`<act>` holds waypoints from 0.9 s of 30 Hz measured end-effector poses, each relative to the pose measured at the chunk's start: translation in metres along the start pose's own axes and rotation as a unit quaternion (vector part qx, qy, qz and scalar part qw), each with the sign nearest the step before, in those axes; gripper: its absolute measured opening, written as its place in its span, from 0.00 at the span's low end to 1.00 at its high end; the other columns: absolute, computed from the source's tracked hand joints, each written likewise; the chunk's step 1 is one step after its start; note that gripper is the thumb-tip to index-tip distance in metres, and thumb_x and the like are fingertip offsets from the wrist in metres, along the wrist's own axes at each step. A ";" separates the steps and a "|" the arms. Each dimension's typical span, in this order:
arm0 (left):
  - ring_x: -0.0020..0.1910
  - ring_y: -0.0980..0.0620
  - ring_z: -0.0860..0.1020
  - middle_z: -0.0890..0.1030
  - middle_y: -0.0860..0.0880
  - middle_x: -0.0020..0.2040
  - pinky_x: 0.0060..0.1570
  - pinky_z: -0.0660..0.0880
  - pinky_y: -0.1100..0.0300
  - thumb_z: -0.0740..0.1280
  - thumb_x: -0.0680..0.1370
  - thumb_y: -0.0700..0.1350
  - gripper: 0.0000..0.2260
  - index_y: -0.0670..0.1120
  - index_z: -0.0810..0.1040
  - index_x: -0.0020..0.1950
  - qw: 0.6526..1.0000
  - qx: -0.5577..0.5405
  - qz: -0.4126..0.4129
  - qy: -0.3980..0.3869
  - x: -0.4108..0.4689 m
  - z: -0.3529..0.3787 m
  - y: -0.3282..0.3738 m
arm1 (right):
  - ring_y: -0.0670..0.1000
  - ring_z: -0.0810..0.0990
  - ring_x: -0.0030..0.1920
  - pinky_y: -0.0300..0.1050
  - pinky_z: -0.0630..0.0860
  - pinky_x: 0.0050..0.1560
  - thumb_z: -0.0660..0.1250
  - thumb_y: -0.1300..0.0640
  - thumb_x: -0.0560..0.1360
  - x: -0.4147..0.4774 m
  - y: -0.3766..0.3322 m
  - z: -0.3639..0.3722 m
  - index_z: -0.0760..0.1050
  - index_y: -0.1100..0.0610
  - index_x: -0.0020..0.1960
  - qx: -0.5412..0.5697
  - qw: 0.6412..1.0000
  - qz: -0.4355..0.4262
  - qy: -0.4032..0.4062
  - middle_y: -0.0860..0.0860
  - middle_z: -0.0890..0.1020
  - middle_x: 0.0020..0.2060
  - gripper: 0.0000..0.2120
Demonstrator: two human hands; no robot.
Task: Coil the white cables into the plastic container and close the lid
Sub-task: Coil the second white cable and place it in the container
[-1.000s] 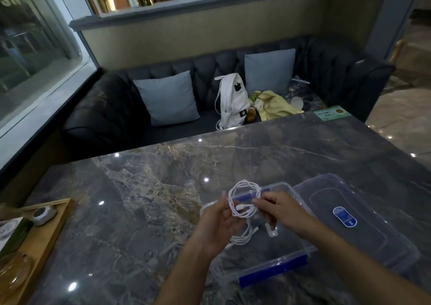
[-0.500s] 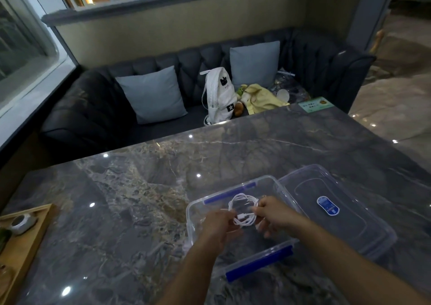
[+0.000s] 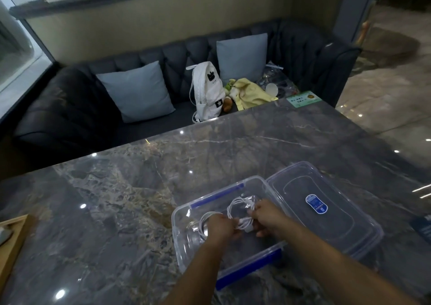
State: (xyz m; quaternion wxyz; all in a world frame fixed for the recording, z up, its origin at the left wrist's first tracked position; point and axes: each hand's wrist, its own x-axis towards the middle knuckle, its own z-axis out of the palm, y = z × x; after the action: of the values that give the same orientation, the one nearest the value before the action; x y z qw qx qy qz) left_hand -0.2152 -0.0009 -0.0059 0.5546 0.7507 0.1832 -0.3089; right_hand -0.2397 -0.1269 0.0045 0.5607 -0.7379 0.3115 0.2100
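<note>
A clear plastic container [image 3: 182,239] with blue clips stands open on the marble table, near its front edge. Both my hands are down inside it. My left hand [image 3: 220,229] and my right hand [image 3: 268,219] each pinch the coiled white cable [image 3: 240,205], whose loops lie low in the box between and beyond my fingers. A second white loop [image 3: 204,220] curves just left of my left hand. The clear lid [image 3: 326,230], with a blue oval sticker, lies flat on the table against the container's right side.
A wooden tray [image 3: 14,241] sits at the table's left edge. A green card [image 3: 303,98] lies at the far right corner. Behind the table a dark sofa holds two grey cushions, a white backpack [image 3: 207,90] and a yellow cloth.
My hands have lowered the coiled cable from above the container down into it. The camera view has shifted left, so the container now sits further right in view.
</note>
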 end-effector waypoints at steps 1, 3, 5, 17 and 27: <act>0.36 0.46 0.81 0.81 0.40 0.38 0.32 0.80 0.58 0.68 0.74 0.35 0.03 0.37 0.78 0.41 0.999 0.045 0.020 0.007 0.004 0.002 -0.002 | 0.50 0.77 0.30 0.42 0.75 0.26 0.61 0.60 0.78 0.001 0.001 -0.001 0.70 0.57 0.39 -0.007 1.000 0.000 0.007 0.54 0.76 0.32 0.08; 0.41 0.45 0.82 0.83 0.40 0.43 0.40 0.79 0.53 0.68 0.74 0.37 0.03 0.38 0.79 0.45 0.985 0.151 0.071 0.036 0.007 0.004 -0.005 | 0.52 0.77 0.32 0.45 0.77 0.29 0.62 0.59 0.77 0.004 0.002 -0.001 0.70 0.56 0.37 -0.044 0.999 -0.002 0.024 0.55 0.77 0.33 0.10; 0.44 0.47 0.80 0.82 0.43 0.45 0.39 0.75 0.57 0.66 0.75 0.39 0.05 0.40 0.78 0.48 0.968 0.214 0.114 0.071 0.007 0.005 -0.006 | 0.56 0.80 0.39 0.51 0.79 0.41 0.63 0.58 0.76 0.006 0.003 0.000 0.72 0.57 0.38 -0.111 0.992 -0.016 0.051 0.58 0.80 0.39 0.08; 0.58 0.45 0.76 0.75 0.43 0.63 0.55 0.74 0.53 0.60 0.78 0.45 0.16 0.45 0.68 0.66 0.907 0.339 0.246 0.041 0.008 0.009 -0.011 | 0.57 0.80 0.50 0.49 0.77 0.49 0.61 0.58 0.76 0.020 0.006 0.006 0.75 0.59 0.55 -0.235 0.964 -0.064 0.102 0.58 0.81 0.51 0.10; 0.56 0.45 0.77 0.74 0.43 0.64 0.55 0.75 0.53 0.59 0.78 0.44 0.15 0.44 0.71 0.65 0.873 0.423 0.242 0.035 0.015 0.005 -0.011 | 0.59 0.81 0.45 0.50 0.79 0.45 0.61 0.57 0.74 0.021 -0.002 0.006 0.73 0.59 0.54 -0.297 0.950 -0.048 0.083 0.58 0.81 0.49 0.11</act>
State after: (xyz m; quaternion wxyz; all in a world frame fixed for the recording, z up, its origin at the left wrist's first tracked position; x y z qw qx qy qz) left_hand -0.2124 -0.0026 -0.0249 0.2349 0.9445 -0.1330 -0.1871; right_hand -0.2230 -0.1251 -0.0094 0.2976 -0.9000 0.2448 0.2037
